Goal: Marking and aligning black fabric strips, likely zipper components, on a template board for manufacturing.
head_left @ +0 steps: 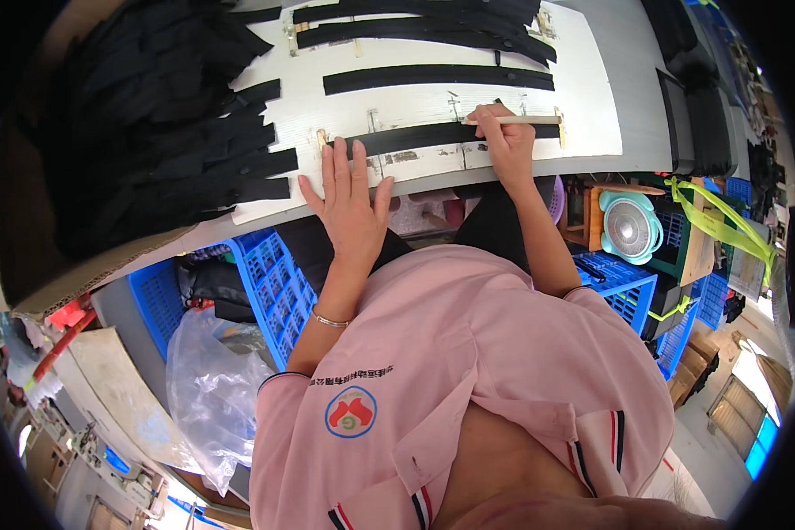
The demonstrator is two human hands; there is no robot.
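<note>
A black fabric strip (415,138) lies lengthwise across a white board (592,97) covered in dark marks. My left hand (349,205) rests flat with fingers spread, its fingertips at the strip's left end. Over the right part of the strip, my right hand (509,150) grips a slim pale pencil (532,119). The pencil's tip points left, at the strip's upper edge. Another black strip (437,78) lies separately just beyond, and several more strips (415,34) are bunched at the far edge of the board.
A big heap of black strips (150,124) covers the left side, beside a cardboard edge (106,274). Dark cases (707,119) stand at the right. Below the table are blue crates (272,283), a clear plastic bag (212,380) and a turquoise fan (632,226).
</note>
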